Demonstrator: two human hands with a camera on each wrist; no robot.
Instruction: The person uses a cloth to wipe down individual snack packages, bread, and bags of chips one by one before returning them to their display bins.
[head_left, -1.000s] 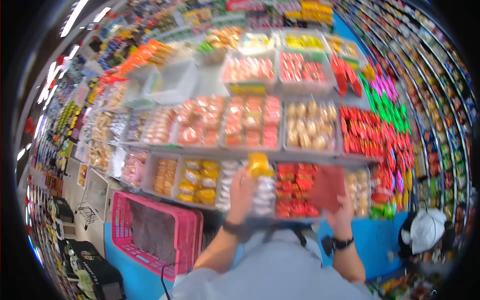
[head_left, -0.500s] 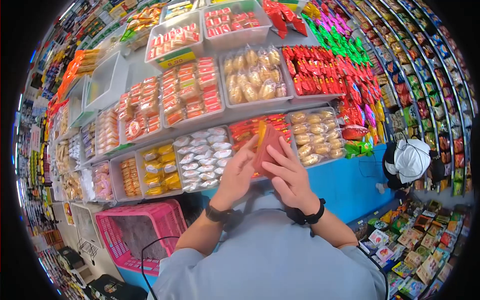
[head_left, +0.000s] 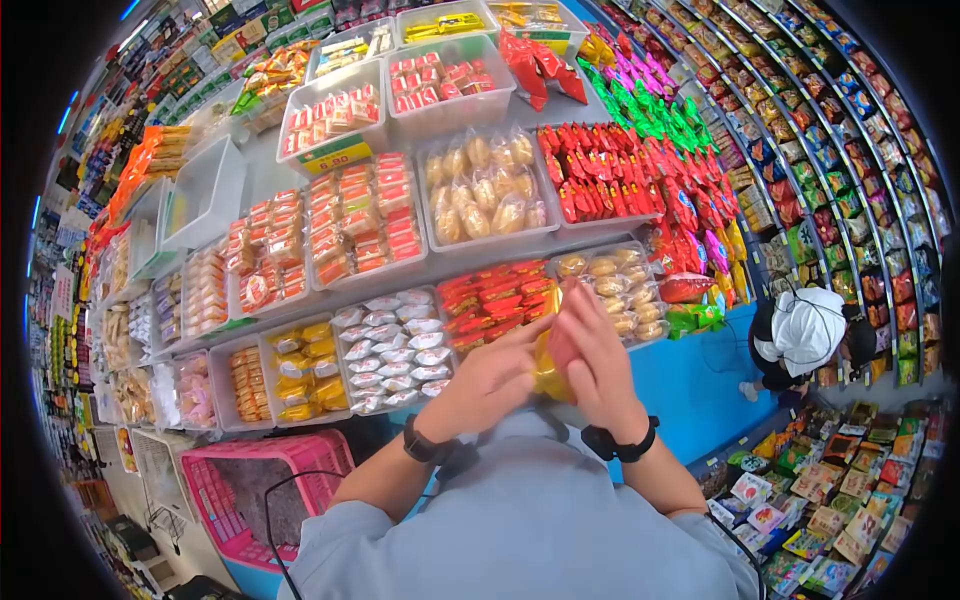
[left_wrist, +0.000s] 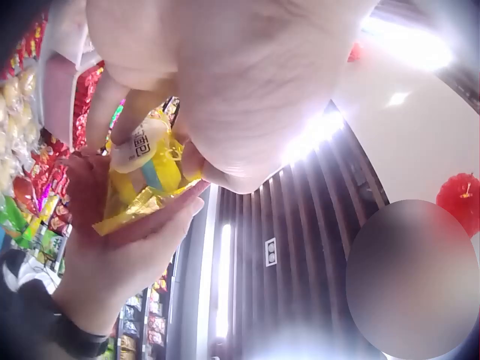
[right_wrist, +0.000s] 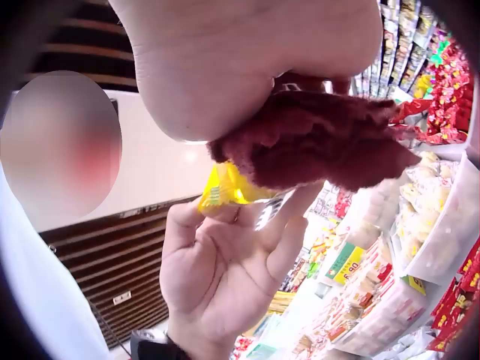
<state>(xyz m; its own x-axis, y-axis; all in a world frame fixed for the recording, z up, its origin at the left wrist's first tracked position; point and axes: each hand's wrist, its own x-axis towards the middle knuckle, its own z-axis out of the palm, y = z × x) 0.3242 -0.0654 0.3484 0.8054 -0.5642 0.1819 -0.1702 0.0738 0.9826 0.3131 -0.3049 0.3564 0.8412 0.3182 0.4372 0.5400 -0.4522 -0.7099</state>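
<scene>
In front of the chest, my left hand (head_left: 490, 380) pinches a yellow-wrapped snack packet (left_wrist: 154, 176) between thumb and fingers. The wrapper is shiny, with a crimped end and a pale label. My right hand (head_left: 600, 360) holds a dark red cloth (right_wrist: 322, 142) against the packet from the other side, its fingers extended along it in the head view. Folds of the cloth hang from the right hand in the right wrist view and cover part of the packet. Below the hands lies a tray of red-wrapped snacks (head_left: 490, 300).
Beside that tray are trays of white-wrapped snacks (head_left: 395, 350) and yellow packets (head_left: 305, 370). More snack trays rise behind on the display. A pink crate (head_left: 320, 455) stands at lower left. A person in a white cap (head_left: 808, 330) is low at the right, near the shelves.
The hands were apart, packet left and cloth right; they came together in front of the chest. Since half a second ago the packet has turned, showing more yellow beside the cloth.
</scene>
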